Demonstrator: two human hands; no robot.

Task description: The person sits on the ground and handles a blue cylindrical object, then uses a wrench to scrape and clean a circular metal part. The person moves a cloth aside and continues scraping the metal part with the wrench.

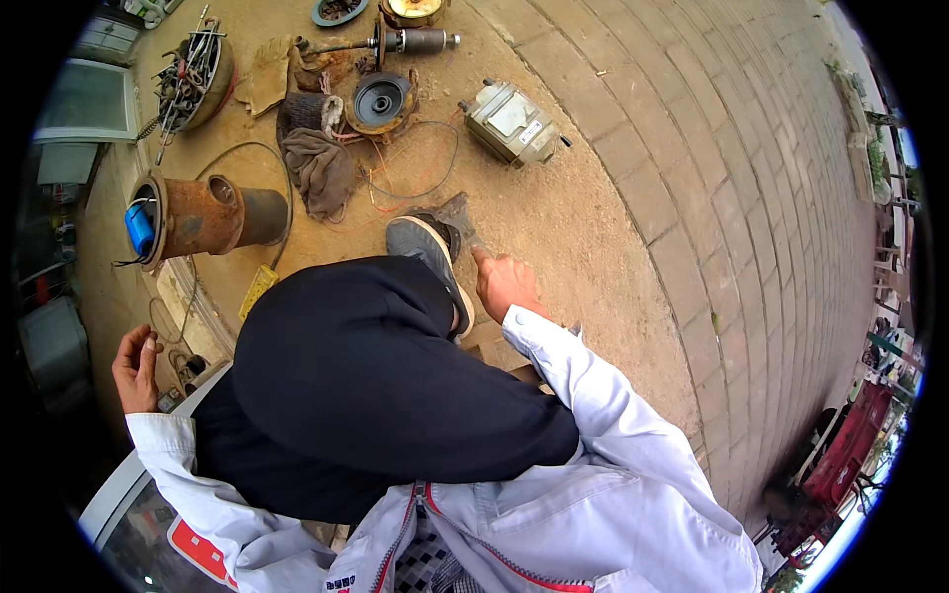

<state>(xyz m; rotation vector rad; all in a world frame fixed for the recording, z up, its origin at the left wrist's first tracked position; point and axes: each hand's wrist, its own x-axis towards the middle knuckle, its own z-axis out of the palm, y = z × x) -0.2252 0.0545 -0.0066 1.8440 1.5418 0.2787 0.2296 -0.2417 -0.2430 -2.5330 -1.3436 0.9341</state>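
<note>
My right hand [506, 287] is closed on a flat, dark metal piece [465, 229] beside my grey shoe [415, 240], its index finger lying along the metal. My left hand [138, 364] is out at the left beside my dark-trousered leg, fingers curled with the thumb against them; I cannot make out anything in it. Above that hand stands a rusty cylindrical housing [203, 217] with a blue part [138, 227] in its end. A yellow object [259, 289] lies by my knee. Thin wires and a brown rag [316, 173] lie beyond my shoe.
A grey motor-like housing [509, 124], a round cast part [379, 102], a shaft [423, 42] and a basin of tools [213, 84] lie on the concrete [603, 247]. Brick paving [741, 247] curves along the right, with a red vehicle [845, 445] at its edge. Glass panes [89, 99] stand left.
</note>
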